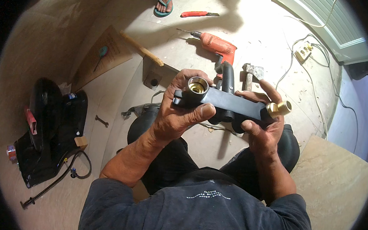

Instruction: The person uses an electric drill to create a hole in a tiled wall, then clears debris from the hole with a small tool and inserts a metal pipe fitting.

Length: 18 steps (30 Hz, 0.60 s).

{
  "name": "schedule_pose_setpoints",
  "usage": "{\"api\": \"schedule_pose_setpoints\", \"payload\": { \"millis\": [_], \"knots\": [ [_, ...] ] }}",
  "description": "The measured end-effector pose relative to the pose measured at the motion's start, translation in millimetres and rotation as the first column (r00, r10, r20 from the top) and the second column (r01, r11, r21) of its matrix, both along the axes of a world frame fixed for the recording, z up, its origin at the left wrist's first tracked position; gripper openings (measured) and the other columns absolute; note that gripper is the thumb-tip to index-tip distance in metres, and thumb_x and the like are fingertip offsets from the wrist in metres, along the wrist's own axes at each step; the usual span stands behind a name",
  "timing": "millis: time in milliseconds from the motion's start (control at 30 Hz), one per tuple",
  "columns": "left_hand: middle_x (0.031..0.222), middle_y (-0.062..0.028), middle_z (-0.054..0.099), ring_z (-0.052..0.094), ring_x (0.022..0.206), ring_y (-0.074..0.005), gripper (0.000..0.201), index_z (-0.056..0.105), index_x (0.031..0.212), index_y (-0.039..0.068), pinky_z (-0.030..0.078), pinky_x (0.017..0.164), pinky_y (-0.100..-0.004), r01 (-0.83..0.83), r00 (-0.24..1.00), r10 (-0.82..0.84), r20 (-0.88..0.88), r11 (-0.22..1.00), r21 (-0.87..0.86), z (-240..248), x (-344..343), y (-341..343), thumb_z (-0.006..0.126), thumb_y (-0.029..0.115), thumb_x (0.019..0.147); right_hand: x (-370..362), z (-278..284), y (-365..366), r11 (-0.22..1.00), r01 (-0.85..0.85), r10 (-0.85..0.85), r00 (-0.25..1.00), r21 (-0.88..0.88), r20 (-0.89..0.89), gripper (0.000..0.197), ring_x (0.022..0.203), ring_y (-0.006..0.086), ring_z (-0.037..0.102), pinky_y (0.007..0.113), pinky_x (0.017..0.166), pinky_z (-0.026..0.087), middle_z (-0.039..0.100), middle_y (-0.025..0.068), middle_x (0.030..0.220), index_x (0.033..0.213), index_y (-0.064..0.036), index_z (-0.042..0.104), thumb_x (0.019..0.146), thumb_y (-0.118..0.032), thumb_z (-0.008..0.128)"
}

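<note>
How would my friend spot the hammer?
Start on the pale floor, past the black tap held in the left hand and right hand. Just above the right hand in the picture, right of the red drill, is the hammer. Unlike the drill, it has a blocky grey head on a straight handle.

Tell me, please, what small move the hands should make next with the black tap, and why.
Perhaps gently twist the brass fitting with the right hand to check its seating: that hand holds the end it sticks out from, while the left hand steadies the tap's other end.
</note>
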State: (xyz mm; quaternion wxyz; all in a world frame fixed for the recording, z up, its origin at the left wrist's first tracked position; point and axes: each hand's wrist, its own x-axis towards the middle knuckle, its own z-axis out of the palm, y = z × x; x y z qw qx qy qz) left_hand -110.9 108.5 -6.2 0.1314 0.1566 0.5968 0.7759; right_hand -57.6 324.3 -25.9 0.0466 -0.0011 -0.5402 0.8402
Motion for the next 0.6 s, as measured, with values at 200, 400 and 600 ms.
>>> {"api": "schedule_pose_setpoints", "payload": {
  "millis": [200,400,600],
  "knots": [
    [0.118,-0.0176,0.064,0.064,0.113,-0.0228,0.061,0.051,0.13,0.005,0.052,0.1,-0.0389,0.035,0.997,-0.036,-0.072,0.999,-0.018,-1.6,-7.9,-3.6,0.084,0.03,0.085,1.7,0.6,-1.5,0.99,0.046,-0.035,0.996,0.133,-0.08,0.107,0.115,0.027,0.066,0.039,0.102,0.051,0.068,0.0216,0.122,0.15,0.0017,0.027,0.071,-0.027,0.094],
    [0.12,-0.025,0.065,0.068,0.113,-0.0307,0.063,0.045,0.132,0.007,0.057,0.099,-0.0424,0.025,0.997,-0.021,-0.077,0.999,0.046,-2.7,-7.2,-6.7,0.083,0.026,0.085,3.7,-5.5,2.0,0.936,0.102,-0.044,0.983,0.337,-0.178,0.111,0.113,0.0263,0.068,0.037,0.097,0.054,0.068,0.0189,0.122,0.152,0.0003,0.026,0.071,-0.034,0.094],
    [0.12,-0.0261,0.066,0.067,0.114,-0.0313,0.054,0.048,0.13,0.008,0.057,0.099,-0.045,0.006,0.992,-0.004,-0.125,1.0,0.014,-6.7,-10.5,-8.6,0.079,0.024,0.089,-1.5,-11.3,4.7,0.902,0.093,-0.024,0.986,0.422,-0.166,0.113,0.114,0.0246,0.067,0.037,0.097,0.054,0.069,0.0185,0.122,0.152,0.0013,0.025,0.07,-0.035,0.094]
  ]
}}
